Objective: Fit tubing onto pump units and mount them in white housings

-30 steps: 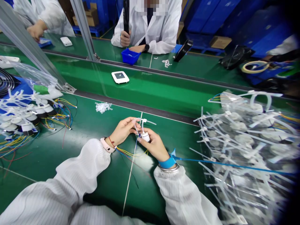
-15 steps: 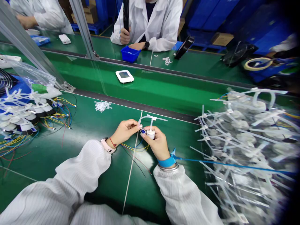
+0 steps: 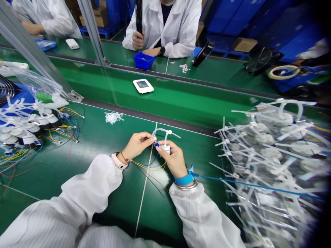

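My right hand (image 3: 173, 159) is closed around a small white round motor (image 3: 166, 148) over the green mat. A white cable tie (image 3: 165, 132) loops above the motor. My left hand (image 3: 137, 144) pinches the tie's end beside a small blue connector (image 3: 156, 144). Coloured wires (image 3: 148, 166) trail from the motor down onto the mat between my wrists. A blue wrist strap (image 3: 184, 179) sits on my right wrist, its cord running off to the right.
A heap of tied white motors (image 3: 271, 151) fills the right side. Untied motors with coloured wires (image 3: 33, 127) lie at the left. Small white rings (image 3: 113, 117) sit ahead. A white device (image 3: 143, 85) rides the conveyor belt. A person in white (image 3: 165, 24) sits opposite by a blue bin (image 3: 143, 61).
The white device on the belt has drifted right. My hands have turned the motor slightly and the cable-tie loop has shifted above it; both hands stay closed on the work.
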`<state>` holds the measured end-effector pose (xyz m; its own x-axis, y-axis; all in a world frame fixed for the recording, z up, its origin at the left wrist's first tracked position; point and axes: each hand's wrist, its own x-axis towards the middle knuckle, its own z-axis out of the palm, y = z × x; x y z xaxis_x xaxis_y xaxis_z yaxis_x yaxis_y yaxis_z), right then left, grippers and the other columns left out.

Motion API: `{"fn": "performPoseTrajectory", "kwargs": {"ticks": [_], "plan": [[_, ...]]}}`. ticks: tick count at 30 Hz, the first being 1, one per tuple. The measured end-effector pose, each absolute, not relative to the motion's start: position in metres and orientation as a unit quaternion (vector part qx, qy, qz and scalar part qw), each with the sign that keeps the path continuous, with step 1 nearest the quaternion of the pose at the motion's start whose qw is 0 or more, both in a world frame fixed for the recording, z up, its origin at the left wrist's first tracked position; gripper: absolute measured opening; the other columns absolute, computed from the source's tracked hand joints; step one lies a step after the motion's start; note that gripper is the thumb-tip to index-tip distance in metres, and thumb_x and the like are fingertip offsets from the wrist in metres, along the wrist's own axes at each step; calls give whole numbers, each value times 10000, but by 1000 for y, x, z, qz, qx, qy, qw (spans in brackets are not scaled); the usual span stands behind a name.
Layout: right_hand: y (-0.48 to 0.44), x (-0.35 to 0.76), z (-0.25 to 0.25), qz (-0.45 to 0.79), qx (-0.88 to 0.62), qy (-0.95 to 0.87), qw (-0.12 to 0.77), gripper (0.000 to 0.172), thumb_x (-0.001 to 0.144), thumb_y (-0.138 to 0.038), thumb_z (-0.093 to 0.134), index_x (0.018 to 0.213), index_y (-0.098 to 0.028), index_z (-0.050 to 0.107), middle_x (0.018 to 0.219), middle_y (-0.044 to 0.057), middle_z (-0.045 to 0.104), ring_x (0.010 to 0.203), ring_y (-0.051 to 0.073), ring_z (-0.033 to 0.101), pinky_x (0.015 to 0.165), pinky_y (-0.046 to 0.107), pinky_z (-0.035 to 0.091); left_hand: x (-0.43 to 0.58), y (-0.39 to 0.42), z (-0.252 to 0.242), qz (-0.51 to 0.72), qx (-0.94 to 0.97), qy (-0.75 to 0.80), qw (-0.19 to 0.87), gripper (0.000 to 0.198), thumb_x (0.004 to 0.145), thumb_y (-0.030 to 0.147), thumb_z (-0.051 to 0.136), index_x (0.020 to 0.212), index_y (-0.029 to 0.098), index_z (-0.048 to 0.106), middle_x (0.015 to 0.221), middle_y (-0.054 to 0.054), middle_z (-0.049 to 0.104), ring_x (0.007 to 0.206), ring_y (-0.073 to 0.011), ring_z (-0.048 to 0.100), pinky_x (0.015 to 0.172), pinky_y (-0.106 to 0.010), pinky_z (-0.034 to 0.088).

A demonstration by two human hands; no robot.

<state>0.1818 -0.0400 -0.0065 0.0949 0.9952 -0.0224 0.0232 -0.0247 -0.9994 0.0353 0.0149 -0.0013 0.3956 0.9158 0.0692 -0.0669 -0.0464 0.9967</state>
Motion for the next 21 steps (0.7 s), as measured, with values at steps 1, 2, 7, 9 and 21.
{"fn": "performPoseTrajectory", "kwargs": {"ticks": [1, 2, 7, 9, 21], "plan": [[-40, 182, -6, 475, -536, -474, 512, 186, 688, -316, 664, 811, -186, 614, 743, 9, 630, 605, 116, 531, 571, 248, 433, 36, 15, -1, 411, 593, 361, 591, 263, 740, 365, 623, 684, 109, 603, 693, -30, 583, 665, -109, 521, 669, -233, 413], [-40, 182, -7, 475, -537, -471, 514, 190, 686, -320, 666, 810, -185, 618, 729, 7, 626, 592, 112, 523, 560, 243, 426, 36, 14, -1, 405, 597, 363, 591, 262, 745, 363, 617, 697, 106, 603, 699, -30, 581, 664, -107, 518, 662, -229, 410], [-40, 183, -11, 500, -529, -435, 530, 222, 679, -337, 677, 834, -185, 628, 631, -20, 582, 507, 79, 455, 492, 213, 376, 36, 13, -5, 378, 621, 362, 583, 257, 773, 351, 587, 763, 95, 608, 738, -37, 569, 657, -99, 506, 622, -214, 397], [-39, 184, -13, 518, -524, -414, 534, 238, 681, -347, 677, 849, -185, 627, 598, -31, 564, 482, 67, 434, 471, 202, 358, 36, 13, -6, 376, 628, 363, 576, 263, 778, 353, 580, 761, 92, 609, 736, -41, 574, 657, -101, 507, 623, -216, 398], [-40, 185, -14, 548, -504, -391, 542, 212, 710, -343, 661, 856, -191, 636, 552, -38, 546, 492, 70, 447, 460, 190, 326, 35, 12, -1, 345, 650, 353, 577, 214, 761, 306, 599, 763, 93, 612, 743, -40, 579, 646, -91, 496, 609, -210, 390]]}}
